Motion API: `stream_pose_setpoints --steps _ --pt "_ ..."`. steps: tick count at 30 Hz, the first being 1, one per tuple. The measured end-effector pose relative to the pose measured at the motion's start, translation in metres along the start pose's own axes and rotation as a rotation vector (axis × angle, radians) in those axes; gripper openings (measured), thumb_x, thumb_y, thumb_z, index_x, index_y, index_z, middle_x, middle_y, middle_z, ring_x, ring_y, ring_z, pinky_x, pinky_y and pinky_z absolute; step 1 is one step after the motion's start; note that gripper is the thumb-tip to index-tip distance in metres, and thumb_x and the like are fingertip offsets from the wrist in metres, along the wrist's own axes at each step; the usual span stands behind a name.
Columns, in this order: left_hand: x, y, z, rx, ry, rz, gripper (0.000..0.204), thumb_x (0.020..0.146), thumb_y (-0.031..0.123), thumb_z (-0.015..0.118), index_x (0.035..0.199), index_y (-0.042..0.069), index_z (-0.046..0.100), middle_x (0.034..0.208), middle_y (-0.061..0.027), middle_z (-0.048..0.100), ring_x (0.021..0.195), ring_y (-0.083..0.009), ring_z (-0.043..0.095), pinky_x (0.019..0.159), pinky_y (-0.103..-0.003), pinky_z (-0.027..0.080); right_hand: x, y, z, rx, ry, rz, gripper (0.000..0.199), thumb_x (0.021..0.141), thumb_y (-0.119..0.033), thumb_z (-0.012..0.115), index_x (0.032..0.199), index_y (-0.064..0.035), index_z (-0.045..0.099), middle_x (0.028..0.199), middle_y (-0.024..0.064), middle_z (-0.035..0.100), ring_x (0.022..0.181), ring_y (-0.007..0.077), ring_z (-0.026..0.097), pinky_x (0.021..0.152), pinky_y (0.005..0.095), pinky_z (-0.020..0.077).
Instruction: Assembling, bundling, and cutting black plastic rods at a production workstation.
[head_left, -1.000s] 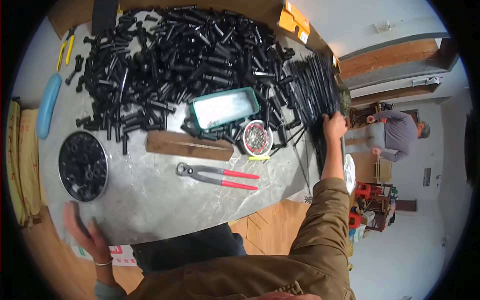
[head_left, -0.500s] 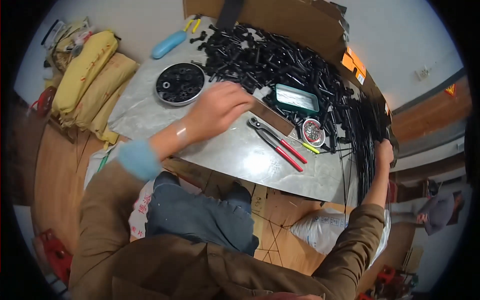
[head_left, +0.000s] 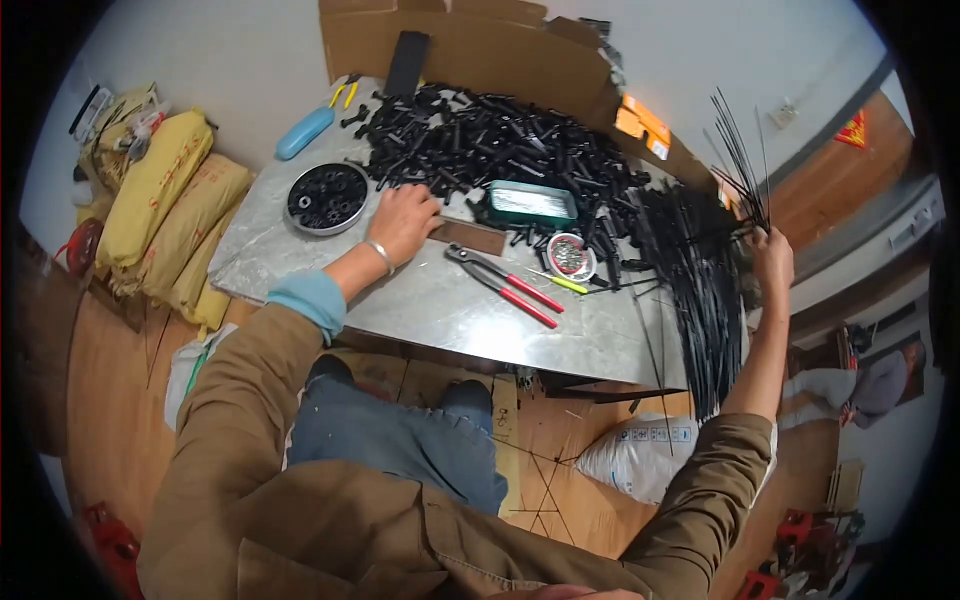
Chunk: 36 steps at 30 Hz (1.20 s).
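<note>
Fingers of the right hand (head_left: 771,256) are closed around a thin bunch of black cable ties (head_left: 738,165), too many and too fine to count, which fan upward above the fist at the far right edge of the table (head_left: 420,300). Just below and left of that hand lies one large heap of long black ties (head_left: 695,290), draping over the table's right edge.

Fingers of the left hand (head_left: 402,221) are spread and loosely curled, pressing down at the near edge of the big pile of black plastic parts (head_left: 480,140); whether they grip a piece I cannot tell. One silver bracelet (head_left: 377,253) sits on that wrist.

Just left of this hand stands one round tray (head_left: 327,197) filled with black parts. To its right lies one brown flat strip (head_left: 470,236), touching the fingertips. Near that rest one pair of red-handled pliers (head_left: 505,284), one small round tin (head_left: 571,255) of tiny pieces, and one green rectangular box (head_left: 532,203). One blue case (head_left: 304,133) lies at the far left corner. Several yellow sacks (head_left: 160,210) are stacked on the floor to the left.
</note>
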<state>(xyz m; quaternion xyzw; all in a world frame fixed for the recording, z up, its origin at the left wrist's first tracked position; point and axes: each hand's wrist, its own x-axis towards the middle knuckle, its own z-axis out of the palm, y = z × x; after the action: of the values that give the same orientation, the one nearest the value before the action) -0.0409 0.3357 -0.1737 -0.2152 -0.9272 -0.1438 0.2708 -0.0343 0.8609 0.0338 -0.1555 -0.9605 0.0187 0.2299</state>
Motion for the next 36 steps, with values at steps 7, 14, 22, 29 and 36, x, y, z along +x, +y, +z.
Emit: stream_pose_setpoints --steps 7,14,22,29,36 --pt "0.025 0.108 -0.078 -1.041 -0.34 -0.274 0.036 0.093 0.03 0.059 0.115 0.002 0.062 0.1 -0.0075 0.067 0.092 -0.017 0.062 0.078 -0.029 0.05 -0.038 -0.085 -0.043 0.272 -0.058 -0.183 0.031 0.09 -0.029 0.054 0.094 0.0006 0.062 0.077 0.0203 0.064 0.075 0.0305 0.064 0.067 0.0415 0.0478" --pt "0.035 0.198 -0.126 -2.054 -0.411 -0.455 0.065 0.092 0.064 0.04 0.101 0.003 0.061 0.102 -0.0105 0.064 0.094 -0.0197 0.062 0.086 -0.035 0.048 -0.18 -0.207 -0.048 0.746 -0.185 -0.664 0.015 0.093 -0.014 0.054 0.096 0.0005 0.056 0.064 0.0018 0.053 0.052 0.0087 0.047 0.048 0.0256 0.0406" --pt "0.022 0.149 -0.188 -2.045 0.094 -0.499 0.031 0.093 0.035 0.06 0.088 0.005 0.057 0.075 -0.0037 0.06 0.061 -0.0147 0.063 0.057 -0.03 0.055 -0.331 -0.223 -0.027 1.317 -0.861 -0.183 0.02 0.098 -0.02 0.047 0.099 -0.0018 0.053 0.063 0.0018 0.051 0.051 0.0105 0.05 0.047 0.024 0.041" --pt "0.035 0.152 -0.303 -1.697 0.284 -0.044 0.034 0.094 0.037 0.057 0.089 0.003 0.06 0.069 -0.0027 0.06 0.056 -0.0117 0.057 0.053 -0.026 0.048 -0.291 -0.307 -0.048 1.464 -0.195 -0.523 0.029 0.099 -0.025 0.047 0.086 -0.0009 0.056 0.056 -0.0001 0.047 0.048 0.0081 0.044 0.046 0.0237 0.0343" --pt "0.014 0.106 -0.188 -1.564 -0.06 -0.385 0.05 0.095 0.049 0.05 0.104 0.001 0.06 0.087 -0.0069 0.066 0.076 -0.0148 0.064 0.064 -0.027 0.05 -0.324 -0.306 0.1 1.299 -0.449 -0.418 0.025 0.095 -0.016 0.045 0.089 0.0026 0.06 0.063 0.0073 0.058 0.058 0.0168 0.057 0.056 0.0293 0.0462"
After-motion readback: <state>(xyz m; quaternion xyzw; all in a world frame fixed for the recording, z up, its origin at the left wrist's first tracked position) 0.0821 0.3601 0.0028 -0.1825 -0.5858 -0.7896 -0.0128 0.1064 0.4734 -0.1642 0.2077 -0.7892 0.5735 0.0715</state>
